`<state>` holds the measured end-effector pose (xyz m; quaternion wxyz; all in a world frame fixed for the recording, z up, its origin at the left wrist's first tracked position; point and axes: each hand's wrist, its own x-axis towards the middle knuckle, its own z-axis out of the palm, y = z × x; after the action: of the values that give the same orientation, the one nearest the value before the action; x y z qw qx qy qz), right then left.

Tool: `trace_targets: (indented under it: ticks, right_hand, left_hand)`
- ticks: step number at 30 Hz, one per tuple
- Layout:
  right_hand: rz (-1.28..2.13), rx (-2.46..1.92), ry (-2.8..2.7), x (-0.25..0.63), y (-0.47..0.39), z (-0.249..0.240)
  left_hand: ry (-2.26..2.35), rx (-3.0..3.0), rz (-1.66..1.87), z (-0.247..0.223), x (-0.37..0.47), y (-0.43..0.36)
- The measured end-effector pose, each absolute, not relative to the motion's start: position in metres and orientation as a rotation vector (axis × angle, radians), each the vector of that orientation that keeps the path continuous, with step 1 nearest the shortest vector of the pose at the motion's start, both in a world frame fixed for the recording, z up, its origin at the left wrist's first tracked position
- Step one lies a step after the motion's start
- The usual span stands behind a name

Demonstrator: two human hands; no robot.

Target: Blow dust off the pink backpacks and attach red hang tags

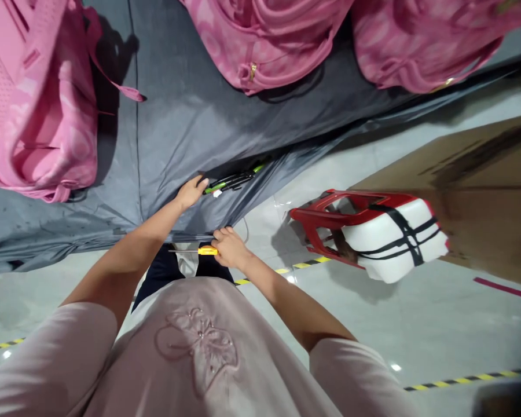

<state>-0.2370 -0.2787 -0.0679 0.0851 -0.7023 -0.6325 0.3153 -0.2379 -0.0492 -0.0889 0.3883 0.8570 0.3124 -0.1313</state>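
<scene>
In the head view my left hand [193, 192] rests on the grey cloth [165, 145], its fingers curled at the near end of a bunch of black and green pen-like sticks [234, 181]. These lie in a fold of the cloth, and a small white piece [217, 193] is beside them. What the left fingertips grip is hidden. Closer to my body, my right hand [231, 246] is closed around a screwdriver with a yellow handle [207, 251]. Its thin shaft points left. The same hand touches the cloth's hanging edge.
Pink backpacks stand on the cloth: one at left [47, 116], one at the top middle [269, 46], another at top right [417, 46]. On the right, a red frame [312, 223] with a strapped white container [395, 240] stands against a cardboard box [481, 197]. Yellow-black tape [469, 380] marks the floor.
</scene>
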Motion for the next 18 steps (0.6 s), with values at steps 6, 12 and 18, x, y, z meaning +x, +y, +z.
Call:
trace_targets:
  ticks: [6, 12, 18]
  right_hand:
    - [0.825, -2.092, -1.752, -0.247, -0.284, -0.066]
    - [0.780, -2.058, -1.647, -0.250, -0.289, -0.069]
    - [0.892, -2.015, -1.625, -0.246, -0.290, -0.078]
  left_hand:
    - [0.542, 2.226, -0.331, -0.109, -0.155, -0.081]
    - [0.624, 2.329, -0.694, -0.159, -0.111, -0.112]
    - [0.700, 2.081, -0.964, -0.181, -0.181, -0.082]
